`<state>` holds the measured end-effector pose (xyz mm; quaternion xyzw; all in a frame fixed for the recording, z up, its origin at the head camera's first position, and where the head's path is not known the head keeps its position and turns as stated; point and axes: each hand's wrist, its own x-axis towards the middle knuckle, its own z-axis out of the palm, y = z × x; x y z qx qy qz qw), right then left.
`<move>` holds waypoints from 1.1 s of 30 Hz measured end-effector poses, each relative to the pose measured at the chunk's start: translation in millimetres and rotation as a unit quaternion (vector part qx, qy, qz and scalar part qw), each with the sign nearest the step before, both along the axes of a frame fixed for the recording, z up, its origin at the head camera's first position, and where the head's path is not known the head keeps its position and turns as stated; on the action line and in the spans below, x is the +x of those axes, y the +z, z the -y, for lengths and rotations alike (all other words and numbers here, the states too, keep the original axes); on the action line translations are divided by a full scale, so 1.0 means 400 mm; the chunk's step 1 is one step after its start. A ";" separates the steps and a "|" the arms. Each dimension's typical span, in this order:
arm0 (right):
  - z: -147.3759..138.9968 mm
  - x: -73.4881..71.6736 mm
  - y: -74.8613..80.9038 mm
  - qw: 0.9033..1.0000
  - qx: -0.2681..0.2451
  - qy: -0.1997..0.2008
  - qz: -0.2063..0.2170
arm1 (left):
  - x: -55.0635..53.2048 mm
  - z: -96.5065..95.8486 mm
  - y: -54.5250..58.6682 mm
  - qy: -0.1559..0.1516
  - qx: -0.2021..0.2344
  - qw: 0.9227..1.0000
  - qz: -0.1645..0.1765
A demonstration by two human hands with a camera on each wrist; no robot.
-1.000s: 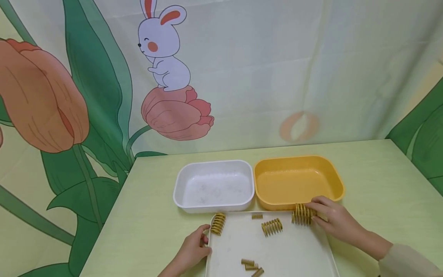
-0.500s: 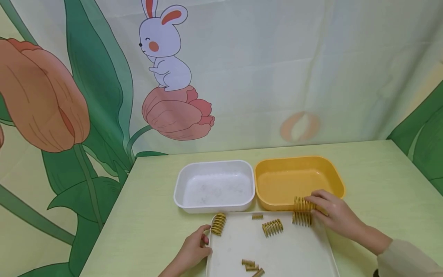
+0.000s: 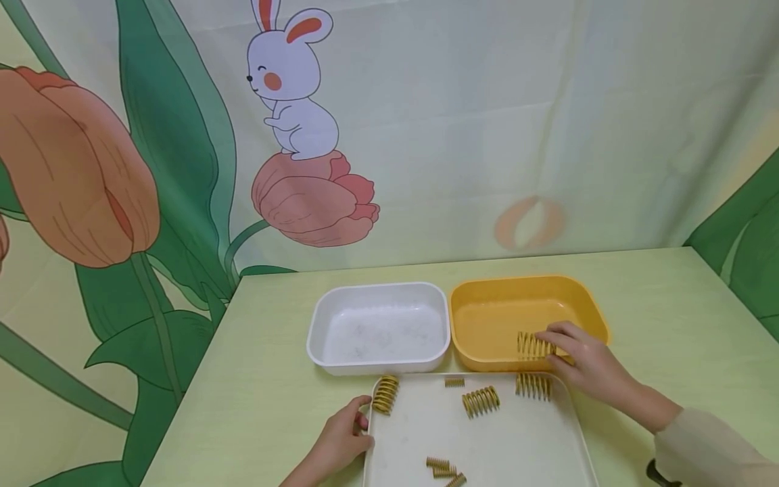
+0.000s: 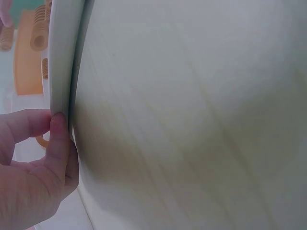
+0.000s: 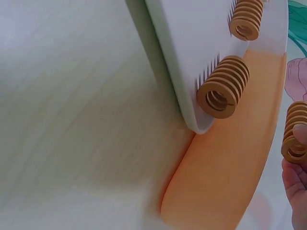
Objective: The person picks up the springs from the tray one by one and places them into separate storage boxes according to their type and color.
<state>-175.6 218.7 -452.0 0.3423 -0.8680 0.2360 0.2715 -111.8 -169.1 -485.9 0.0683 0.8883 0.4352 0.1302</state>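
My right hand [image 3: 589, 362] pinches a large gold coil spring [image 3: 528, 345] by its right end, over the near rim of the yellow bin [image 3: 496, 314]. In the right wrist view that spring [image 5: 293, 117] shows at the right edge, between thumb and fingers. My left hand [image 3: 337, 433] grips the left wall of the white tray [image 3: 505, 450]; the left wrist view has its fingers and thumb on the tray wall [image 4: 64, 57]. On the tray lie large springs at the far right corner [image 3: 533, 387], the middle [image 3: 481, 402] and the far left corner [image 3: 385, 395].
A small spring [image 3: 454, 383] lies by the tray's far edge, and several more small springs [image 3: 438, 463] sit together nearer the front. Beside the yellow bin stands a white bin [image 3: 377, 331]. Behind the pale green table [image 3: 262, 365] hangs a printed curtain [image 3: 438, 149].
My right hand has lifted the large spring from the tray's far right corner and carried it up and away over the yellow bin's near rim. My left hand has stayed on the tray.
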 end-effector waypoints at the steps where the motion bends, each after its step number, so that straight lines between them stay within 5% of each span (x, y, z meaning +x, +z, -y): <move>1: 0.000 -0.003 -0.001 1.000 0.001 -0.003 0.001 | 0.000 0.000 0.000 0.000 0.000 1.000 0.000; 21: -0.005 -0.060 -0.016 0.999 0.016 -0.032 0.012 | -0.001 0.002 -0.004 0.004 0.004 1.000 0.002; 33: 0.000 -0.089 -0.015 0.997 0.036 -0.050 0.054 | -0.001 0.002 -0.001 0.003 -0.002 1.000 0.003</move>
